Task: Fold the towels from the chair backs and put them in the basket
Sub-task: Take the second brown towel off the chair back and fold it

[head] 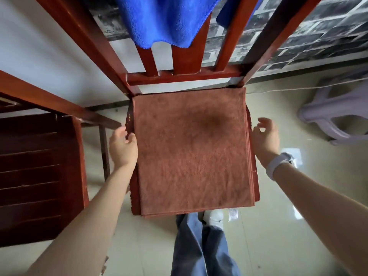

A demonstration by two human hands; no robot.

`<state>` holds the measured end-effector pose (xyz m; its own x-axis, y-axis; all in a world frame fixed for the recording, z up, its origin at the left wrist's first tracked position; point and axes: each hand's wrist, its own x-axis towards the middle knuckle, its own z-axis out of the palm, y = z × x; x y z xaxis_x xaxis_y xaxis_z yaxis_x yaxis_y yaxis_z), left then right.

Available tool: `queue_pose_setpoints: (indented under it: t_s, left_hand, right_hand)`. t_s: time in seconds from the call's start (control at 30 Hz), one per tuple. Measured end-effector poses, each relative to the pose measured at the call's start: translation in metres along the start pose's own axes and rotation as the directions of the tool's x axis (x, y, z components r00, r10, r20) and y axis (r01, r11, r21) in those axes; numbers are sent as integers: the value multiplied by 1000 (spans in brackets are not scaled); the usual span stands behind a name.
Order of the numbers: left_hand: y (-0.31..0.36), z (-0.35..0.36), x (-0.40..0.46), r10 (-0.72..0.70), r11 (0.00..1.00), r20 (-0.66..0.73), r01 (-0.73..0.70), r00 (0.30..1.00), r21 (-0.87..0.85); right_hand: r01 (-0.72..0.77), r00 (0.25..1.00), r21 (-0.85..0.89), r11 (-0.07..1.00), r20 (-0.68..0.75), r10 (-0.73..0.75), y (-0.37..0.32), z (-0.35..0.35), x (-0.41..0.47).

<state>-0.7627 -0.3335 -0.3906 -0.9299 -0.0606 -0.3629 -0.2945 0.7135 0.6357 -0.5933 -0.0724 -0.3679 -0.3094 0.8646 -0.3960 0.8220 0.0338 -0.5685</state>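
A brown towel lies folded flat in several layers on the seat of a red wooden chair. A blue towel hangs over that chair's back at the top of the view. My left hand is at the brown towel's left edge, fingers loosely curled and touching the edge. My right hand hovers just off the towel's right edge, fingers relaxed and apart, holding nothing. No basket is in view.
A second dark red chair stands close on the left. A pale plastic stool sits on the glossy floor at the right. My legs and a white shoe are below the seat. A wall runs behind the chairs.
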Motion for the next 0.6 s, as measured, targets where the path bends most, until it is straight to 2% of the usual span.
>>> queue_pose_setpoints:
  t_s: [0.2,0.33,0.43,0.6]
  left_hand:
    - [-99,-5,-107,-194,974,-14,194,981,120]
    - [-125,-5,-137,-293,942,-33,295,955,160]
    - [-127,-4,-134,-348,925,-31,349,937,150]
    - [-124,-4,-128,-357,915,-8,351,934,199]
  right_hand:
    - [-254,964,-68,965,62,258,105,-6,-90]
    - [-321,936,-126,939,108,335,145,-3,-127]
    - [-332,925,-67,941,169,339,156,4,-134]
    - [-520,849,146,841,196,491,159,13,-123]
